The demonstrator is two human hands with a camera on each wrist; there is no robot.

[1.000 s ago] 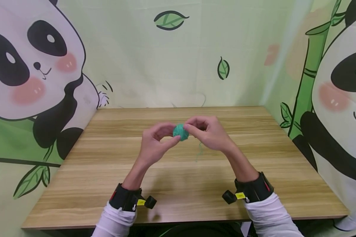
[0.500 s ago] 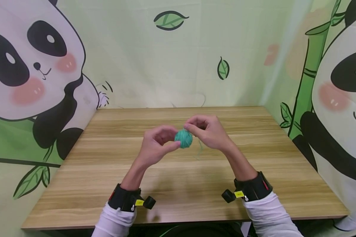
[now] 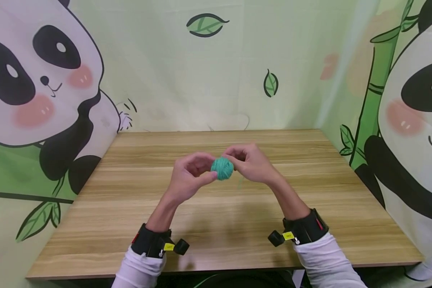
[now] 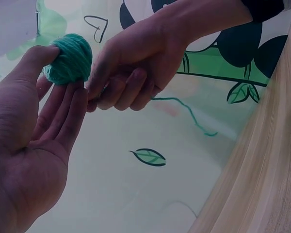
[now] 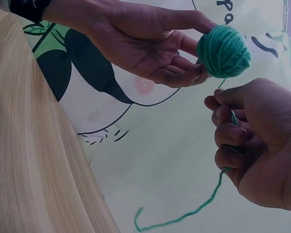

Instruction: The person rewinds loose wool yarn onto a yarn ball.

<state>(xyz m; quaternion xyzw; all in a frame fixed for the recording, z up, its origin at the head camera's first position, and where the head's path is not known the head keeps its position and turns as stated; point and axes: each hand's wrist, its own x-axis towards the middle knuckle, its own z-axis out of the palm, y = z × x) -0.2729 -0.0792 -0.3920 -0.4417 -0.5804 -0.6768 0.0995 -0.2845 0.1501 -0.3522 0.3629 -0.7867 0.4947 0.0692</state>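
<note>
A small ball of teal yarn (image 3: 222, 168) is held up over the table between both hands. My left hand (image 3: 191, 176) pinches it between thumb and fingertips, as the left wrist view shows with the yarn ball (image 4: 70, 59) at the tips. Close beside the ball, my right hand (image 3: 253, 164) pinches the yarn strand with thumb and forefinger. In the right wrist view a short stretch of strand (image 5: 221, 84) runs from the ball to that pinch. The strand passes through the curled fingers of the right hand (image 5: 262, 141), and its loose tail (image 5: 194, 212) hangs below.
A wood-grain table (image 3: 216, 232) lies beneath the hands. Behind and beside it hangs a pale green backdrop (image 3: 158, 72) with printed pandas and leaves. Both wrists wear black straps (image 3: 306, 227) with small cameras.
The yarn ball has shifted slightly right and down in the left hand and been turned. The right hand has moved a little around the ball, first up from it, then down close beside it.
</note>
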